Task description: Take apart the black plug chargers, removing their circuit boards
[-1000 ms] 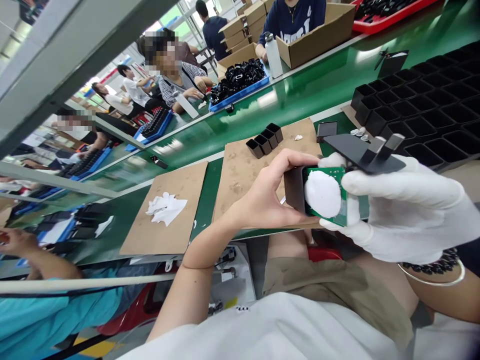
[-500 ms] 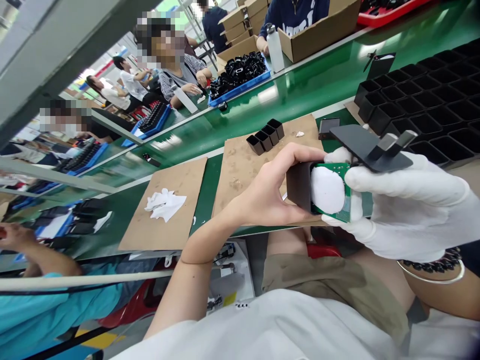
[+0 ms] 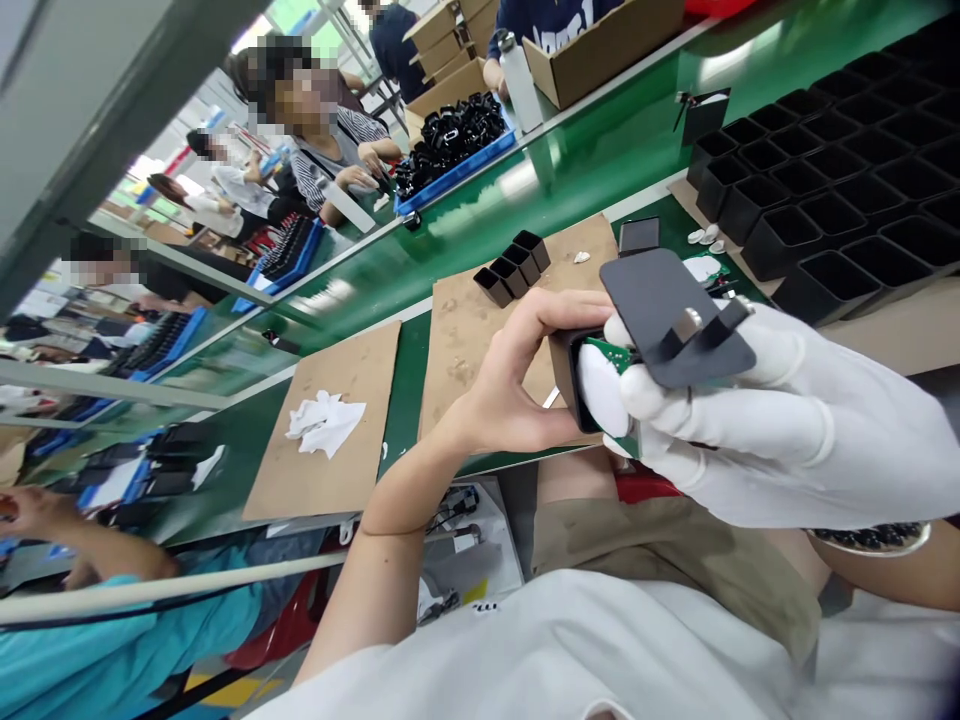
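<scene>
Head view: left hand [image 3: 517, 385] grips housing [image 3: 562, 365], right hand [image 3: 787, 430] grips plug plate [image 3: 667, 320] covering board [image 3: 611, 355].

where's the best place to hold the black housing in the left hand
By the black housing's opposite outer walls, coming from its closed end, probably as the left hand does: fingers on top, thumb beneath. Its open mouth faces the green board in the gloved right hand, so that end should stay clear.

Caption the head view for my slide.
Bare left hand grips a black housing; gloved right hand holds a green circuit board and black pronged cover against it.
</scene>
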A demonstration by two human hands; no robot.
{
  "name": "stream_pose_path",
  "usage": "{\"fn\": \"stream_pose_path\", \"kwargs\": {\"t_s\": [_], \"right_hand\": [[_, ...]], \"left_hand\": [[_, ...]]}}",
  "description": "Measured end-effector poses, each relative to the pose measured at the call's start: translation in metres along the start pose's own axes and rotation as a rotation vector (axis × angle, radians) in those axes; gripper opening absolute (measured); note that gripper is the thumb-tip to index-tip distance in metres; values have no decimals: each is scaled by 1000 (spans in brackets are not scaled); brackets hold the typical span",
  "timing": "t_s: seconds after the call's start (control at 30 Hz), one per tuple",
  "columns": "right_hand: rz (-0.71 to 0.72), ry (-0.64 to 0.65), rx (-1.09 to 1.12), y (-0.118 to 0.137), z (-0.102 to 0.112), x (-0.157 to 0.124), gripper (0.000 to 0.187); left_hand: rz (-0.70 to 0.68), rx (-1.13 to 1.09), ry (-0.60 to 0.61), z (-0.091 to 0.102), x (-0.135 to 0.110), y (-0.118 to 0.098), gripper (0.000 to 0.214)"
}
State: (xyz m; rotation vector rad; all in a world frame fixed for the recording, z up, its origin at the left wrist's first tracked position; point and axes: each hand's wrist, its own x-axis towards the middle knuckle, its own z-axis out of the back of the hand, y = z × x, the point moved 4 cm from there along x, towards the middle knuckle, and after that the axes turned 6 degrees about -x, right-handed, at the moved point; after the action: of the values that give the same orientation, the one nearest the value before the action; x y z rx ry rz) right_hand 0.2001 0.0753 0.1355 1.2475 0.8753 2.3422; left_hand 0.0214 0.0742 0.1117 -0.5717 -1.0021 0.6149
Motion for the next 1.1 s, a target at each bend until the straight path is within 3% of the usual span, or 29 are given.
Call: {"fn": "stream_pose_path", "kwargs": {"t_s": [0.1, 0.2, 0.37, 0.53, 0.6, 0.73, 0.8, 0.87, 0.93, 1.1], "right_hand": [[158, -42, -216, 3, -3, -7, 22], [201, -84, -324, 2, -5, -11, 23], [191, -21, -295, 3, -11, -10, 25], [182, -34, -524, 2, -15, -14, 26], [160, 18, -530, -4, -19, -16, 28], [-65, 221, -365, -33, -27, -20, 58], [-191, 221, -249, -50, -25, -21, 48], [-273, 128, -86, -63, -19, -20, 36], [-331, 62, 95, -74, -17, -17, 35], [-497, 258, 504, -86, -37, -10, 39]], "left_hand": [[127, 9, -48, 1, -4, 8, 65], [271, 43, -76, 1, -8, 17, 63], [173, 30, -42, -4, -11, 18, 79], [70, -66, -32, -10, -16, 18, 78], [82, -79, -65, -13, -19, 22, 81], [319, -175, -124, -18, -33, 40, 85], [456, -284, -112, -20, -43, 50, 83], [562, -397, -48, -23, -55, 56, 89], [625, -501, 26, -27, -66, 59, 96], [722, -715, 46, -32, -77, 55, 106]]}}
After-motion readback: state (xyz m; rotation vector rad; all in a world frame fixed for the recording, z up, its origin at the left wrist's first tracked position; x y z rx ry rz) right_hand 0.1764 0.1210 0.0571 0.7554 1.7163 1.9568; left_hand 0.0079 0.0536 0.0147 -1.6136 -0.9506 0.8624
